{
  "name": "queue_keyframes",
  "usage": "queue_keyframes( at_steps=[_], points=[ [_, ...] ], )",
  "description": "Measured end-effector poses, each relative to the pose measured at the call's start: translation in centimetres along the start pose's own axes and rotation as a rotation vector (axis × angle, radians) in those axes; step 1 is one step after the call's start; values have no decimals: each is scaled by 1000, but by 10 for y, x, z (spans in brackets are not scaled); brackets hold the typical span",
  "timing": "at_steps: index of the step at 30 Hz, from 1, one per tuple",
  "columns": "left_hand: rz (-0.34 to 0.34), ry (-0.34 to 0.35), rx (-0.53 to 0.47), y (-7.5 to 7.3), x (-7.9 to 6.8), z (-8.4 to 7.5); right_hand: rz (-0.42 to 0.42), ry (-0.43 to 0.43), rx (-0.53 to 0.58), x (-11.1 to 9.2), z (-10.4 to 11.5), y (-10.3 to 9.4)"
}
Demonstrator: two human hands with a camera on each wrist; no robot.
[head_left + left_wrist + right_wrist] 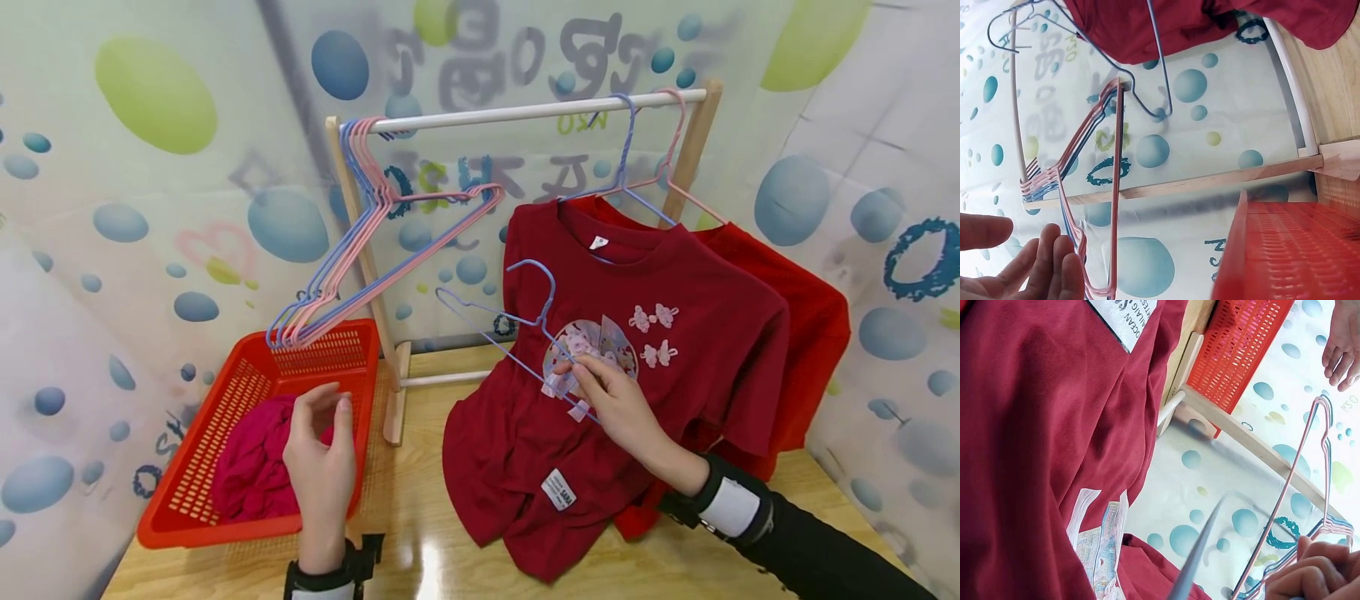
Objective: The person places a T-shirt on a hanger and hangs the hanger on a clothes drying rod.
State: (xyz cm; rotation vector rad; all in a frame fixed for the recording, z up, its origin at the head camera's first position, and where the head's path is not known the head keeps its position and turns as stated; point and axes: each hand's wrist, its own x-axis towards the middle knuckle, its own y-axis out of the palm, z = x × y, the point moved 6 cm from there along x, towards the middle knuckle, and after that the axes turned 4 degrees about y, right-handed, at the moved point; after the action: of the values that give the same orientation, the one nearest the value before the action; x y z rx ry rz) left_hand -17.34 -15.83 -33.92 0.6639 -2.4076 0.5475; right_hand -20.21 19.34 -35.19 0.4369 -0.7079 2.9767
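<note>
My right hand [622,408] pinches a blue clothes hanger [542,321] by one end, its hook pointing up, in front of a dark red T-shirt [517,433]. That T-shirt hangs from another blue hanger [625,167] on the rack and has a round printed patch on its chest. My left hand [322,458] holds nothing; its fingers are loosely bent, apart from the thumb, in front of a red plastic basket [262,525]. A crumpled magenta garment [255,458] lies in the basket. In the right wrist view the held hanger [1200,544] is blurred.
A clothes rack with a white rail [525,110] and wooden posts [693,158] stands on the wooden table [405,500]. Several pink and blue hangers [382,200] hang at its left end. Behind the T-shirt hangs a brighter red garment [813,333] on a pink hanger [675,142].
</note>
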Motion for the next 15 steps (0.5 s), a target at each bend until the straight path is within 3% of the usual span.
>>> queue_keyframes(
  at_steps=[8, 15],
  points=[
    [-2, 1, 16, 0, 0, 1, -17, -42, -25, -5, -4, -3],
    [-8, -1, 33, -7, 0, -1, -26, -6, -71, -12, -7, -8]
  ],
)
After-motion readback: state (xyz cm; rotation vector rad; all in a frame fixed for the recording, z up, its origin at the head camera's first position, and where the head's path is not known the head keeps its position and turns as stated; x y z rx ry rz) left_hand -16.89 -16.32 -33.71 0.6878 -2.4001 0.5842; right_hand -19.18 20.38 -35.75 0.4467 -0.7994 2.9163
